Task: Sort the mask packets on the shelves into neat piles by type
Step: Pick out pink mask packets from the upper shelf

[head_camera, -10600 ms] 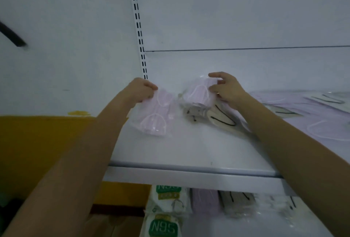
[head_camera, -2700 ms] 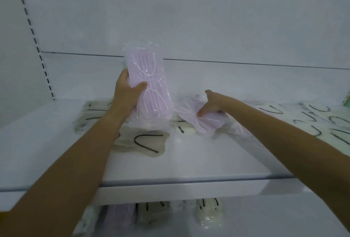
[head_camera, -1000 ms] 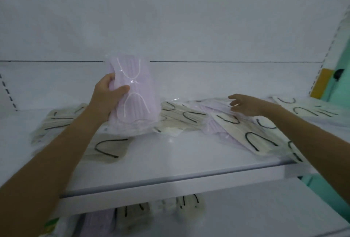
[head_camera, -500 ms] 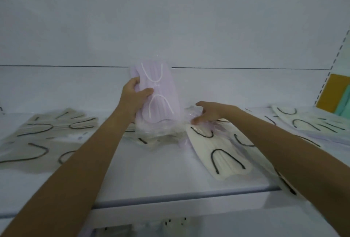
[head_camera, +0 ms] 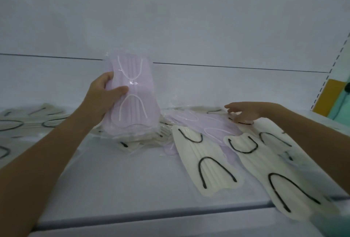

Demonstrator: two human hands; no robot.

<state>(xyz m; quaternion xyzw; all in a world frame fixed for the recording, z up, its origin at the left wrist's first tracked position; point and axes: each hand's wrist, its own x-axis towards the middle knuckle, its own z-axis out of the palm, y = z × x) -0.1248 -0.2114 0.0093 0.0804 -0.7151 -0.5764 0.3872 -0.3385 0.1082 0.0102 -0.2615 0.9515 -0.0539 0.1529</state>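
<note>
Left hand (head_camera: pixel 102 98) grips the lilac stack (head_camera: pixel 132 104) upright. Right hand (head_camera: pixel 244 110) is nearer the loose lilac packet (head_camera: pixel 206 125). Its fingers are loosely spread and empty, and the packet lies flat just past the fingertips, lengthwise toward the stack. Maybe touching, hard to tell.

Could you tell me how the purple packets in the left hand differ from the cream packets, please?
The purple packets have white ear loops; the cream packets have black ones. The purple packets are held upright in the left hand; the cream packets lie flat on the shelf. Both come in clear wrappers.
</note>
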